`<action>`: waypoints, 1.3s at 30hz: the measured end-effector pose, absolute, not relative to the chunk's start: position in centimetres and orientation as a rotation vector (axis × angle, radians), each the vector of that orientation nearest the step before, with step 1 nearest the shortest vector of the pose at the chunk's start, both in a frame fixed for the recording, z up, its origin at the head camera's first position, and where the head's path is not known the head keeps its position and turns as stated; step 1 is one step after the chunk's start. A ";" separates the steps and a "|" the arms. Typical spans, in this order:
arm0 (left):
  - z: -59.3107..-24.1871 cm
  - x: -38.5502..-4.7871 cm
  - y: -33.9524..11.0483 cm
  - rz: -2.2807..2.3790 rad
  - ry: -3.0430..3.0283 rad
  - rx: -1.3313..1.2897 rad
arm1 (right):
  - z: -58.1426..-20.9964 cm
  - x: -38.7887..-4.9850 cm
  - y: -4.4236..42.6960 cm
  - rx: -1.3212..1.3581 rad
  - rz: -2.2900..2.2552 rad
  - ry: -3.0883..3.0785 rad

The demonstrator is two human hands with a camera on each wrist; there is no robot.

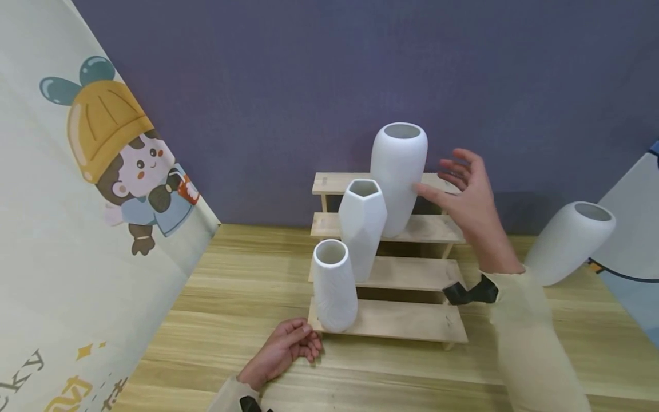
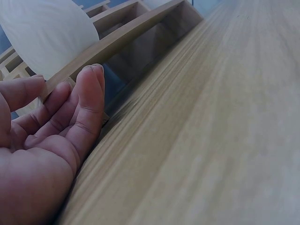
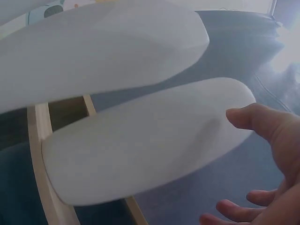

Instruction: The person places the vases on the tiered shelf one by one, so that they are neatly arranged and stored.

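A stepped wooden display rack (image 1: 412, 319) bears three white vases. My left hand (image 1: 283, 350) pinches the front left corner of its lowest step, thumb above and fingers below in the left wrist view. Just beside it, a small textured vase (image 1: 336, 294) stands on that step. Behind that, a faceted vase (image 1: 362, 226) stands one step higher. The tall smooth vase (image 1: 397, 163) is on the step above. Right of it is my right hand (image 1: 473, 209), fingers spread and thumb at the vase's side near the top; whether the thumb touches cannot be told.
Another smooth white vase (image 1: 568, 243) stands on the wooden table (image 1: 231, 286) to the right, beyond my right forearm. A dark blue-grey backdrop (image 1: 257, 114) rises behind the rack. At the left is a white panel with a cartoon figure (image 1: 139, 154).
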State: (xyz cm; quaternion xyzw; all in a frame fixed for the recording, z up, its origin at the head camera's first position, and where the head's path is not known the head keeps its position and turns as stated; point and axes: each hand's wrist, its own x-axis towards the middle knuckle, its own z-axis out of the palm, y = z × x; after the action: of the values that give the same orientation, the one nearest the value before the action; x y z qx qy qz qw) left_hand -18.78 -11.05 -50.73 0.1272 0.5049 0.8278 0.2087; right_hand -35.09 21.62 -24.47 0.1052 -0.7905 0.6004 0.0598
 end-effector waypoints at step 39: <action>-50.9 -17.2 -13.5 2.249 1.398 0.391 | -29.5 -30.5 33.9 -0.439 1.479 -2.135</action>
State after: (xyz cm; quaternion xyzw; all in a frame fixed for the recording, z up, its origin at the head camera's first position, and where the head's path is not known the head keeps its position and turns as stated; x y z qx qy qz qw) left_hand -17.19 -13.52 -50.95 0.1421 0.5081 0.8177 0.2303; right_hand -30.50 33.93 -29.49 -0.1614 -0.7846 0.5435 0.2511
